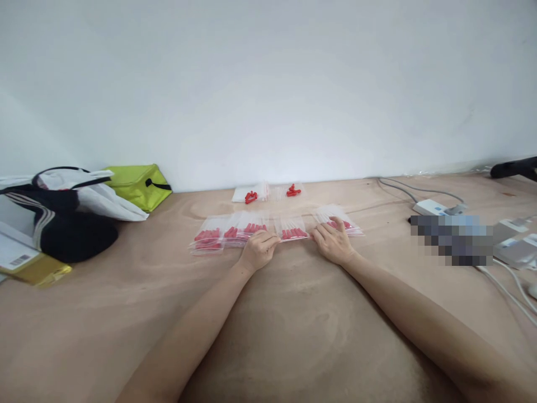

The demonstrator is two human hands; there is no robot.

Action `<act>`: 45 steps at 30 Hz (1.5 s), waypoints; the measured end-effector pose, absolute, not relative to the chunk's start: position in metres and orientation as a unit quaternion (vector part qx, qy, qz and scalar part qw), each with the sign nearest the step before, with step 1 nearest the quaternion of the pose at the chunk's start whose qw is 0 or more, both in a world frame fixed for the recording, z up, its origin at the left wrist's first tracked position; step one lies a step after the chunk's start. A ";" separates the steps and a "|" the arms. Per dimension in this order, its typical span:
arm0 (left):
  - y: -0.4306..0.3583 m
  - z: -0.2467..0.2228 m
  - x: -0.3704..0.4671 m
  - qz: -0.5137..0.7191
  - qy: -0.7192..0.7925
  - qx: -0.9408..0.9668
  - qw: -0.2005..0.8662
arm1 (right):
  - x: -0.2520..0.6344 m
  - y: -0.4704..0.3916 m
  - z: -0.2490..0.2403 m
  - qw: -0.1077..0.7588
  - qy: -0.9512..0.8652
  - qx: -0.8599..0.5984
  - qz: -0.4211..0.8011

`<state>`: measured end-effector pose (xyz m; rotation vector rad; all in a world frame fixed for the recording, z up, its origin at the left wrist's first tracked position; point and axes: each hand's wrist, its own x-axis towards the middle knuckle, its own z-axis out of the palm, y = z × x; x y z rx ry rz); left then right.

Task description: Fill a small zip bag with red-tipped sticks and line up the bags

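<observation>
Bags (274, 229) of red parts lie in a left-to-right row at the table's (293, 313) middle, just beyond both hands: left hand (257, 250) curled, pinching a near edge; right hand (333, 240) flat, fingers spread on the rightmost bag.

Both bare forearms stretched forward, left hand (258, 250) loosely curled, right hand (333, 242) flatter, fingers spread, palms down

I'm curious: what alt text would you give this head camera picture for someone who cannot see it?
Two bare hands, left hand and right hand, rest on a row of clear bags of red pieces on a wooden table. Two smaller bags lie behind by the white wall; a green bag sits far left.
</observation>
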<state>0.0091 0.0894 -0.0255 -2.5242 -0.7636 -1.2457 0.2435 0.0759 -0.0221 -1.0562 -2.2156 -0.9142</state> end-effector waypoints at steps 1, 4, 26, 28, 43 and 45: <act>0.090 -0.026 0.009 -0.427 -0.261 -0.860 0.103 | 0.244 0.074 -0.022 0.266 -0.818 -0.390 -0.329; 0.094 -0.029 0.008 -0.435 -0.266 -0.857 0.075 | 0.244 0.070 -0.022 0.290 -0.829 -0.382 -0.286; 0.077 -0.016 -0.031 -0.249 -0.511 -0.807 0.162 | 0.317 0.083 -0.026 0.431 -0.795 -0.427 0.003; 0.076 -0.015 -0.026 -0.243 -0.497 -0.816 0.168 | 0.324 0.077 -0.027 0.409 -0.808 -0.425 -0.010; 0.079 -0.019 0.007 -0.242 -0.421 -0.872 0.059 | 0.219 0.073 -0.011 0.281 -0.844 -0.417 -0.188; 0.081 -0.018 0.007 -0.229 -0.406 -0.884 0.038 | 0.213 0.078 -0.012 0.264 -0.848 -0.419 -0.188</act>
